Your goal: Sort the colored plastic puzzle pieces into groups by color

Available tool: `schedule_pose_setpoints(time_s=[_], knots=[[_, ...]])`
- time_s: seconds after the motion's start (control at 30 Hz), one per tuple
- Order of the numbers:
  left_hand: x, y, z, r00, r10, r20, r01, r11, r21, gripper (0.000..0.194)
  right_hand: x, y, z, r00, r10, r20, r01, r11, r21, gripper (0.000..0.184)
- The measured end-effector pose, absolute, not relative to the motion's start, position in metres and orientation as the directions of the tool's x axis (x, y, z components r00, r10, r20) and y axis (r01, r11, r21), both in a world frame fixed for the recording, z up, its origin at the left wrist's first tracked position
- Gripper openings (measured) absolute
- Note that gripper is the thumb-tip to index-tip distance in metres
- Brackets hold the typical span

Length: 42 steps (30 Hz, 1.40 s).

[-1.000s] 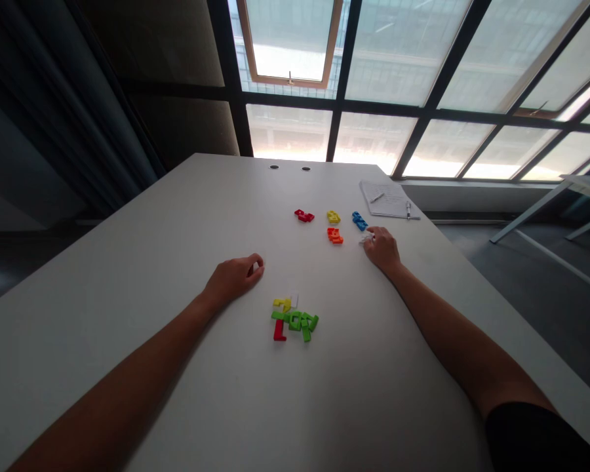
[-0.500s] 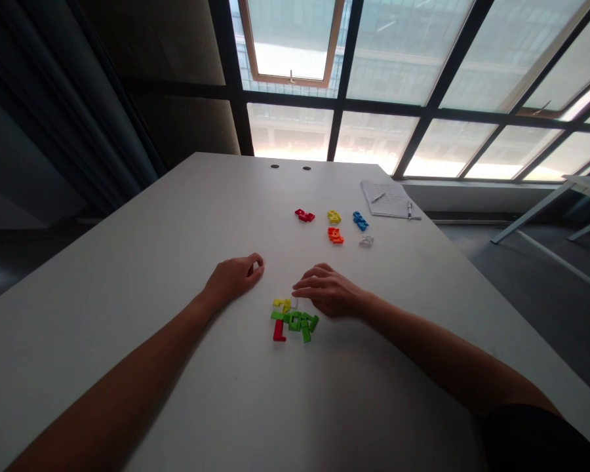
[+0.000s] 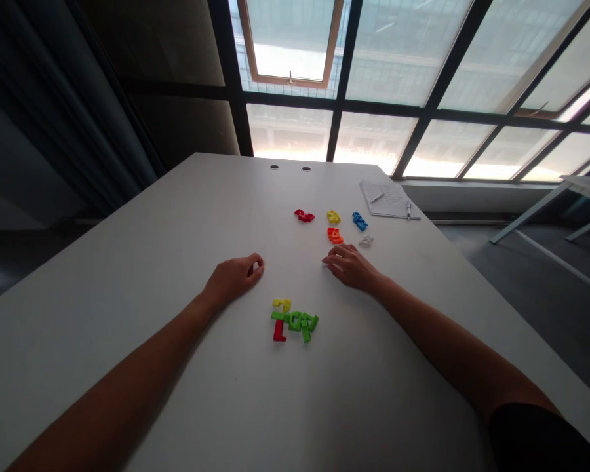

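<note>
Notepad [image 3: 386, 204], beyond and right of green pieces [image 3: 295, 321], bears writing too small to read. Table [image 3: 128, 262] runs wide left of green pieces; its right edge lies well apart from them. My right hand [image 3: 350, 266], beyond and right of green pieces, pinches white piece [image 3: 324, 265], mostly hidden. My left hand [image 3: 233, 278], beyond and left, curls loosely; cannot tell if anything inside.

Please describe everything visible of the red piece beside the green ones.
The red piece is L-shaped and looks like plastic: a long bar with a short rightward foot at its near end. It lies on the table, close to the green pieces; contact is unclear. The left hand and right hand are apart from it.
</note>
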State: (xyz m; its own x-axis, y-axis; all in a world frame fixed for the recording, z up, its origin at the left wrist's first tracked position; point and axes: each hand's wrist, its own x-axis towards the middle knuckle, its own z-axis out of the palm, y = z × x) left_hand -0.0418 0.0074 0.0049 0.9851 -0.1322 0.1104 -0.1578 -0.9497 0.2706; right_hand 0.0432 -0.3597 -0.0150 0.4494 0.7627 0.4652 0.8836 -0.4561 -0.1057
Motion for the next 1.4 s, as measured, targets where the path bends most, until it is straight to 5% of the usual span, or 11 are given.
schedule_pose_setpoints(time_s=[0.33, 0.7, 1.17, 1.3, 1.4], knots=[[-0.042, 0.009, 0.004, 0.984, -0.134, 0.116, -0.161, -0.950, 0.267, 0.031, 0.065, -0.375, -0.019, 0.526, 0.491, 0.694, 0.755, -0.646, -0.115, 0.014], [-0.042, 0.009, 0.003, 0.982, -0.136, 0.128, -0.164, -0.955, 0.248, 0.031, 0.113, -0.431, -0.033, 0.720, 0.124, 0.682, 0.424, -0.857, -0.292, 0.018], [-0.041, 0.008, 0.004, 0.983, -0.137, 0.121, -0.163, -0.954, 0.251, 0.031, 0.120, -0.437, -0.036, 0.731, 0.030, 0.682, 0.451, -0.771, -0.449, 0.022], [-0.041, 0.009, 0.003, 0.982, -0.141, 0.129, -0.169, -0.955, 0.244, 0.032, 0.117, -0.436, -0.033, 0.735, 0.016, 0.677, 0.426, -0.789, -0.444, 0.022], [-0.042, 0.009, 0.002, 0.982, -0.138, 0.129, -0.167, -0.954, 0.248, 0.032, 0.110, -0.433, -0.030, 0.729, 0.135, 0.671, 0.488, -0.790, -0.371, 0.025]])
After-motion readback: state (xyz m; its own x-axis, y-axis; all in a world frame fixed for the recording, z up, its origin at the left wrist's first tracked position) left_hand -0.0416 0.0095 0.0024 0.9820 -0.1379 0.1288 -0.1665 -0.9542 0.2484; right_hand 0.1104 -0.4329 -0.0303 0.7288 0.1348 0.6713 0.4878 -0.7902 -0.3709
